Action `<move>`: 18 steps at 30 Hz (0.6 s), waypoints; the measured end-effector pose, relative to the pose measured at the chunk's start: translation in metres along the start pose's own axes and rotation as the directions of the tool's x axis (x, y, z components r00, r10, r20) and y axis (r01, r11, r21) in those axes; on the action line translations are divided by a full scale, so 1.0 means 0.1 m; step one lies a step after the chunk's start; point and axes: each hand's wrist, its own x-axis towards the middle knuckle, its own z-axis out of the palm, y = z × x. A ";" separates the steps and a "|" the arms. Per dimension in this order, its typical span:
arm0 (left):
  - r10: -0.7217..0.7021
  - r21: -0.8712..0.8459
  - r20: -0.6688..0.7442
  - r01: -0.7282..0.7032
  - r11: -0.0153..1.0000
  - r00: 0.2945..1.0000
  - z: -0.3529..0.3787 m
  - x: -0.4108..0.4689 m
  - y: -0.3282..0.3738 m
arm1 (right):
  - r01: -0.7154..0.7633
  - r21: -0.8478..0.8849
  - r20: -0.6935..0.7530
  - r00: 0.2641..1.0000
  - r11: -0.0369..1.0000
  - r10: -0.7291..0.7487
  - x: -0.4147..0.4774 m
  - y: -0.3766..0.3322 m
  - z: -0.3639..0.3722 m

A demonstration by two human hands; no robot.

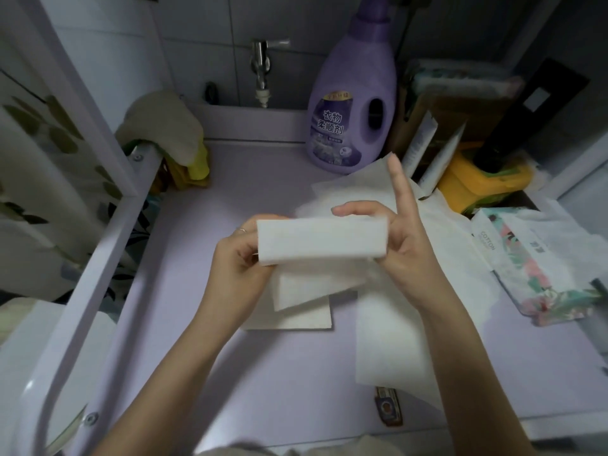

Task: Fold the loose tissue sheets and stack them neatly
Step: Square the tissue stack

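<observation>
A white folded tissue (320,240) is held in the air above the pale counter (184,340), stretched between both hands. My left hand (235,261) pinches its left end. My right hand (399,245) grips its right end, with one finger sticking straight up. Directly below lie two folded tissues (302,304), one on the other and slightly askew. Loose unfolded sheets (394,340) spread across the counter to the right and behind the hands.
A purple softener bottle (352,103) stands at the back beside a tap (261,65). A floral tissue pack (539,268) lies at right, a yellow item (470,185) behind it. Cloths (164,130) hang at left by a white rail (98,245). A small dark object (388,406) lies near the front edge.
</observation>
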 end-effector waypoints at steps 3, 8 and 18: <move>0.084 0.034 0.007 -0.084 0.996 0.996 -0.05 0.00 -0.02 | -0.115 0.058 -0.127 0.984 0.992 0.121 0.01 -0.03 0.02; 0.121 0.074 -0.024 -0.119 0.990 0.992 -0.10 0.00 -0.06 | -0.287 0.050 -0.158 0.944 0.957 0.291 0.03 -0.01 0.05; -0.531 -0.356 -0.111 0.466 0.810 0.840 -0.22 -0.06 0.00 | -0.333 0.076 -0.264 0.902 0.940 0.341 0.04 0.02 0.28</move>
